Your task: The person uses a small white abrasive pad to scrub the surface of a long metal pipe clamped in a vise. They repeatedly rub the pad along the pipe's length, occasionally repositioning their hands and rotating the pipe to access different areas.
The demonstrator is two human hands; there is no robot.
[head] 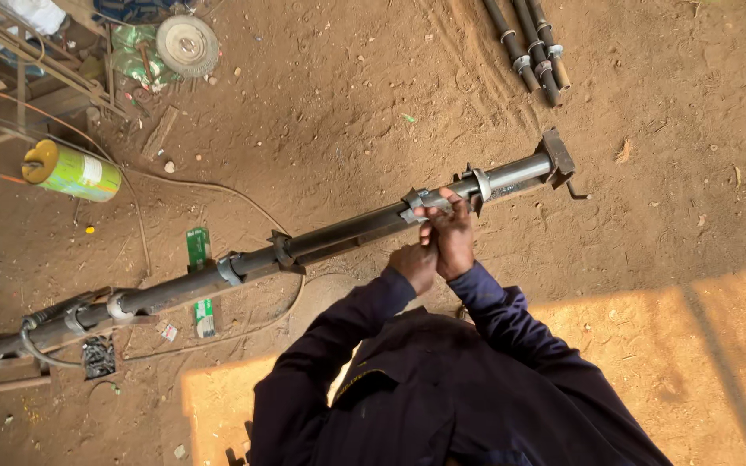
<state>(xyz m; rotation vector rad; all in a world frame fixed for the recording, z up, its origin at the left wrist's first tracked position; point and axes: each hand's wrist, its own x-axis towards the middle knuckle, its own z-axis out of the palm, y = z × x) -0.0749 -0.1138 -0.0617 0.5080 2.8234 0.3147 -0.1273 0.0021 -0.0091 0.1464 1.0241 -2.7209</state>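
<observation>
A long steel prop (321, 242), a dark tube with a paler threaded inner tube, runs aslant across the frame from the lower left edge to an end plate (557, 157) right of centre, lying just above the dirt floor (373, 103). Both hands sit together near its upper right part: the right hand (452, 237) is curled closed over the tube beside the bright collar (480, 184), and the left hand (414, 263) is bunched closed just below and touching it, though what the left fingers grip I cannot tell, since the right hand covers them. The prop looks heavy, rigid and hard, probably gritty or greasy rather than fragile; it would be best held around the plain tube close to the collar or the clamp rings (282, 250), clear of threads and the small bent handle (577, 192) by the end plate. The far left end is cut off by the frame edge, and what supports the prop there is hard to make out among clutter. A green and yellow can (72, 171) lies at upper left, a grinding disc (186, 45) above it, more props (530, 47) at the top right. The dark sleeves hide the lower centre.
</observation>
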